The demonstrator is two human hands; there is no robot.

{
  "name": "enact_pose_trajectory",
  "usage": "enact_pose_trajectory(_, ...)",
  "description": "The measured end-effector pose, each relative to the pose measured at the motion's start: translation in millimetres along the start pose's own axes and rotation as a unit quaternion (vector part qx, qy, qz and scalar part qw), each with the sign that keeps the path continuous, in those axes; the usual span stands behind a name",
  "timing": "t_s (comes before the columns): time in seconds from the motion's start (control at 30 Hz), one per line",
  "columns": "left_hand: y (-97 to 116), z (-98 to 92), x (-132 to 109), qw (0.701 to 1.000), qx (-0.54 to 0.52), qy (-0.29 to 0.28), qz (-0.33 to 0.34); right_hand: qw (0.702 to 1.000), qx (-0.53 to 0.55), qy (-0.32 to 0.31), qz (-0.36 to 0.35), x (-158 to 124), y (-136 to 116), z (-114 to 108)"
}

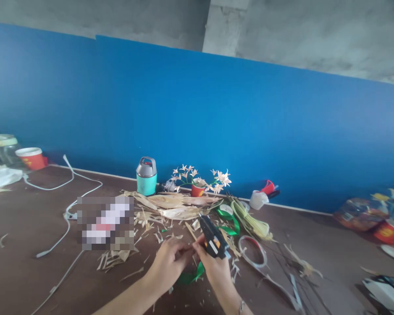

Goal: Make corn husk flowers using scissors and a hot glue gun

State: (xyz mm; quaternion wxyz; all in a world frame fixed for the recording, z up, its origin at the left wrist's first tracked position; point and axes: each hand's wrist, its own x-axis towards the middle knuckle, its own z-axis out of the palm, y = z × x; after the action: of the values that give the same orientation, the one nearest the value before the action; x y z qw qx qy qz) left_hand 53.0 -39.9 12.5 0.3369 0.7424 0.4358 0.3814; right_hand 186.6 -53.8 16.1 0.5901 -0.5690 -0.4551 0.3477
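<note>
My right hand (213, 267) is wrapped around a black glue gun (213, 238), its nozzle pointing up and away to the left. The fingertips of my left hand (170, 258) are pinched together against my right fingers; whatever lies between them is too small or hidden to make out. A thin tan strip (190, 230) shows just beyond the fingertips. Below both hands, a green ribbon piece (198, 272) lies partly covered. Dried corn husks (180, 213) are spread on the brown table (124, 288) past my hands, with scraps around.
Behind the husks stand a turquoise flask (146, 181) and a red cup (197, 189) with husk flowers. Green ribbon roll (228, 212), pale stalks (252, 221) and a tape roll (252, 251) lie right. A white cable (67, 218) runs left. A blue panel (197, 109) borders the back.
</note>
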Motion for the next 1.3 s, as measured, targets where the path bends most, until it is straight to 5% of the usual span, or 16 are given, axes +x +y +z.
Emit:
enact_pose_trajectory(0.33, 3.7, -6.2, -2.9, 0.969, 0.2, 0.031, 0.139, 0.998, 0.02, 0.056, -0.031, 3.1, 6.0, 0.6)
enact_pose_trajectory(0.87, 1.0, -12.1, -2.1, 0.936, 0.276, 0.036, 0.213, 0.997, 0.008, 0.066, -0.028, 7.1, -6.4, -4.2)
enact_pose_trajectory(1.17, -5.5, -16.3, 3.5, 0.976, 0.193, 0.056, 0.082, 0.999, -0.025, 0.023, -0.009, 1.9, 1.9, -13.1)
enact_pose_trajectory(1.3, -7.8, -21.4, 7.5, 0.984, 0.158, 0.07, 0.039, 0.996, -0.028, -0.073, -0.032, -2.4, 10.5, -14.1)
